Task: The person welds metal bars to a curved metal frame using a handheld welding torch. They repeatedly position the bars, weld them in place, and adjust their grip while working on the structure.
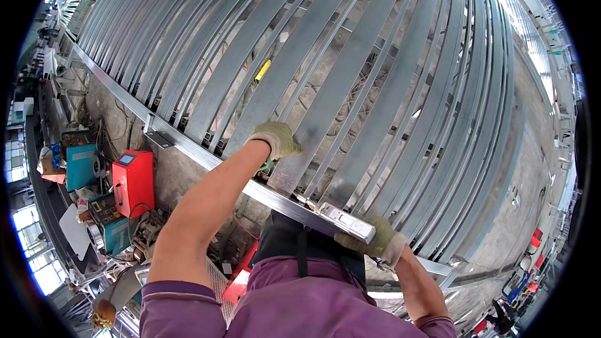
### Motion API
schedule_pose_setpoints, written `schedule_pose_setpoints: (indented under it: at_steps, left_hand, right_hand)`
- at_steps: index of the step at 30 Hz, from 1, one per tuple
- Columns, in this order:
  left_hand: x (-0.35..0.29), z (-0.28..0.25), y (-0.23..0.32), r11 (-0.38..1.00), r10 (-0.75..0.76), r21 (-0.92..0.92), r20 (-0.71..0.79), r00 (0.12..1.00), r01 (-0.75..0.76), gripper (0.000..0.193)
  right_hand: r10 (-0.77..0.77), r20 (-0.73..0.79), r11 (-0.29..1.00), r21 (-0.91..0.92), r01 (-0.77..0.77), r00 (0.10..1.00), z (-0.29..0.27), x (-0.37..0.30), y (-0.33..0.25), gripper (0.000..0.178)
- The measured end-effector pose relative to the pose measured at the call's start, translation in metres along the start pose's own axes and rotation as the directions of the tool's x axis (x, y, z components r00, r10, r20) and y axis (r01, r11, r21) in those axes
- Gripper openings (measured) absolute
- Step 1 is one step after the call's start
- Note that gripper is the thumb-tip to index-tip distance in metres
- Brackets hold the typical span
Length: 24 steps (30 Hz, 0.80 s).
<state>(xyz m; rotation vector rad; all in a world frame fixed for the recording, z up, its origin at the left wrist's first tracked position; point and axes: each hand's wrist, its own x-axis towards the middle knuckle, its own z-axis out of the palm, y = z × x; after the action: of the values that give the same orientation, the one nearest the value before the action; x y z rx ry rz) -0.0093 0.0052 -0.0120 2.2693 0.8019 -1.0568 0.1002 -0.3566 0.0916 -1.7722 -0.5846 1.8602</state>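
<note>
My left hand (277, 139), in a pale green work glove, is closed on the edge of a wide flat metal slat (341, 81) near its front end. Some of its fingers are hidden below. In front of my body, my right hand (377, 238), gloved too, is wrapped round a silver boxy hand tool (346, 220). The tool's narrow end points left and lies close to the slat ends, above the front metal rail (200, 155). I cannot tell whether its tip touches the metal.
Long grey slats and thinner bars fan away from me, with gaps showing cables and a yellow object (263, 70) below. At the left stand a red machine (133, 175) with a small screen and teal machines (81, 166). A small bracket (159, 139) juts from the rail.
</note>
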Motion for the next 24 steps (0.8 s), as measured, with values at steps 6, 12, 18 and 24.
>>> schedule_pose_setpoints:
  at_steps: [6,12,18,24]
  left_hand:
    - [-0.017,-0.04,-0.034,0.996,-0.021,-0.083,-0.124,0.992,0.011,0.057]
    - [-0.007,-0.038,-0.055,1.0,0.02,-0.008,-0.093,0.995,-0.021,0.058]
    - [0.005,-0.021,-0.033,0.989,0.104,0.108,-0.038,0.994,-0.1,0.051]
    - [0.009,-0.018,-0.035,0.991,0.094,0.103,-0.074,0.993,-0.086,0.047]
  right_hand:
    - [-0.03,-0.05,0.979,-0.205,0.019,0.998,0.023,0.0,-0.048,0.06]
    - [-0.01,-0.013,0.954,-0.298,0.005,1.0,0.031,0.022,-0.08,0.067]
    - [0.015,-0.049,0.999,-0.048,-0.017,0.999,0.037,0.041,-0.084,0.053]
    - [0.016,-0.018,0.998,0.054,-0.015,1.0,0.033,0.051,-0.062,0.062]
